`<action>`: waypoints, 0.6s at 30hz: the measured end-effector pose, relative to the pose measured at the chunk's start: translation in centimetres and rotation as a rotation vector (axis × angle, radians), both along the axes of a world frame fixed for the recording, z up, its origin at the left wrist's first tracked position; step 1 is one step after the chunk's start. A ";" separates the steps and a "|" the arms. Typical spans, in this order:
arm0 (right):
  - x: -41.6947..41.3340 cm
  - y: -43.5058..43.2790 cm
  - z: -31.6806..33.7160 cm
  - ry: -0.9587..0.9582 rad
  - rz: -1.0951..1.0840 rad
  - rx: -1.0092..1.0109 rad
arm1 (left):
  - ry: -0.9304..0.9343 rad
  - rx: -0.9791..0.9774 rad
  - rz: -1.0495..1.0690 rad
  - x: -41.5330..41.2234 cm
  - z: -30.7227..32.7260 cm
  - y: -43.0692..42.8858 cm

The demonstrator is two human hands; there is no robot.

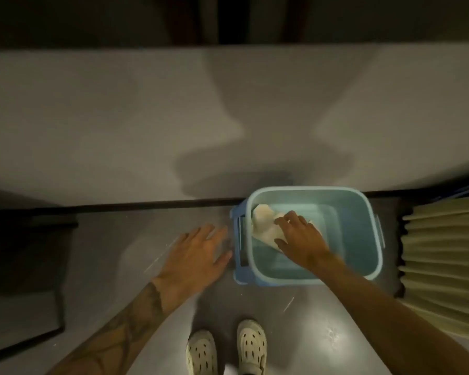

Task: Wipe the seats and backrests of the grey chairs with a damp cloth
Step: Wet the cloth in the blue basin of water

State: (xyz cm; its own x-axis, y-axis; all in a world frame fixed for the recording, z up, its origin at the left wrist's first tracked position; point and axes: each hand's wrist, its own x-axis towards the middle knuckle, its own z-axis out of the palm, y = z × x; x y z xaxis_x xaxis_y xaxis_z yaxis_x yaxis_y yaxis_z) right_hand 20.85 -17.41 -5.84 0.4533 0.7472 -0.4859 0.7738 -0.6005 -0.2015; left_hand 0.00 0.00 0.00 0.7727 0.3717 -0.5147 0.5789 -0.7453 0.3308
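A pale blue plastic bucket (368, 239) stands on the grey floor against the wall, with water in it. A white cloth (264, 223) lies inside it at the left. My right hand (301, 239) reaches into the bucket and holds the cloth, fingers curled over its lower edge. My left hand (198, 253) hovers with fingers spread just left of the bucket, holding nothing. No grey chair is in view.
A light grey wall (146, 117) with a dark skirting strip runs behind the bucket. Pleated cream curtain fabric (444, 261) hangs at the right. A dark framed object (25, 266) sits at the left. My two pale clogs (228, 347) stand on the floor below.
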 end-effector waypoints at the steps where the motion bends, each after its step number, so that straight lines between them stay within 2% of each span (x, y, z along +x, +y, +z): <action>1: 0.0 0.3 -0.9 -0.013 0.010 0.000 | 0.009 -0.014 -0.001 -0.1 -0.9 0.0; 8: -0.3 1.3 -5.0 -0.117 -0.060 0.010 | -0.018 0.005 0.016 -0.4 -4.0 0.4; 13: -0.9 0.7 -5.6 -0.008 -0.103 0.015 | -0.018 -0.003 0.042 0.0 -4.0 0.3; 18: -0.8 0.1 -1.8 0.086 -0.229 0.120 | -0.011 0.000 0.057 -0.2 -1.1 -0.4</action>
